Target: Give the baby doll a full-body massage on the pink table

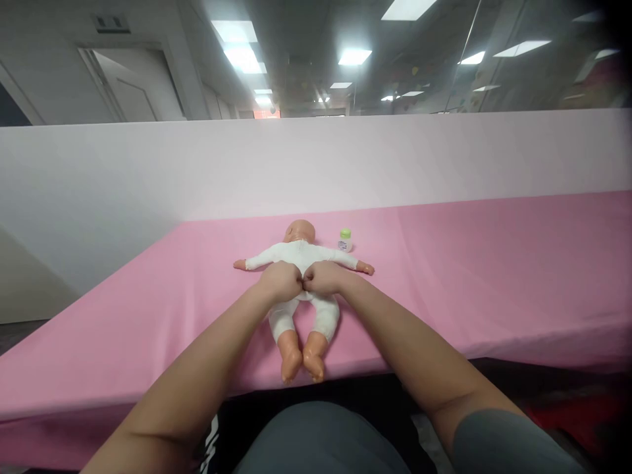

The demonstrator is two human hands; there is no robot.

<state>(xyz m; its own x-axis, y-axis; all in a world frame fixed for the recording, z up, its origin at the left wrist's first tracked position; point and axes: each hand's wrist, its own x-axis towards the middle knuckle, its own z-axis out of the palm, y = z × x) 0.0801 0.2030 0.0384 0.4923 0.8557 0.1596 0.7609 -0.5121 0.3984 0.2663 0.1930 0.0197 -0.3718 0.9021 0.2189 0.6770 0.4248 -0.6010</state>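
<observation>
A baby doll (326,317) with a white cloth body lies stretched out on the pink table cover, apparently face down. Its head points away from me and its bare feet lie near the front edge. Both its arms reach out sideways. My left hand (282,280) is closed, knuckles up, at the doll's lower back. Right beside it, my right hand (323,278) is closed in the same way, thumb side inward. The two hands almost touch over the middle of the body. My fingers hide the cloth under them. A small jar (345,241) with a green lid stands past the doll's right-side arm.
The pink cover (484,276) spreads wide to both sides, with its front edge close to my body. A white low wall (316,164) runs along the back of the table. Glass with ceiling lights in it rises above that, and a door (135,85) shows at upper left.
</observation>
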